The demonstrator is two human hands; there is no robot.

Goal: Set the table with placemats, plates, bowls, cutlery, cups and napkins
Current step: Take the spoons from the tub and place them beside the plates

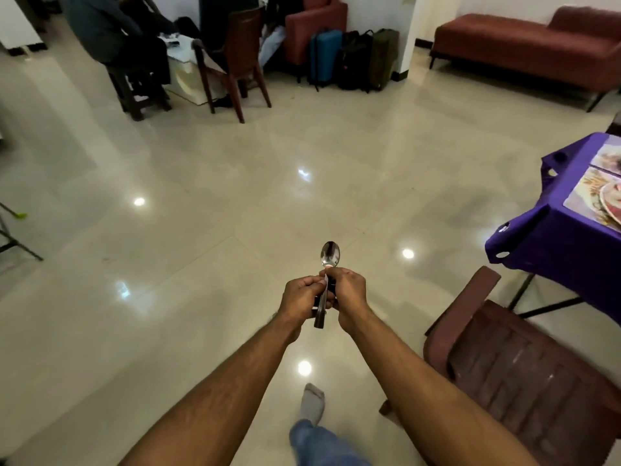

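Glossy tiled floor (201,196), hands gripping steel spoon (330,253)

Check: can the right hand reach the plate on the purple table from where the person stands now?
Probably not. The right hand and left hand grip cutlery, a spoon sticking out, over open floor. The plate lies at the far right on the purple table, a brown chair between.

Shiny steel spoon (329,255) upright, bowl topmost, midair.
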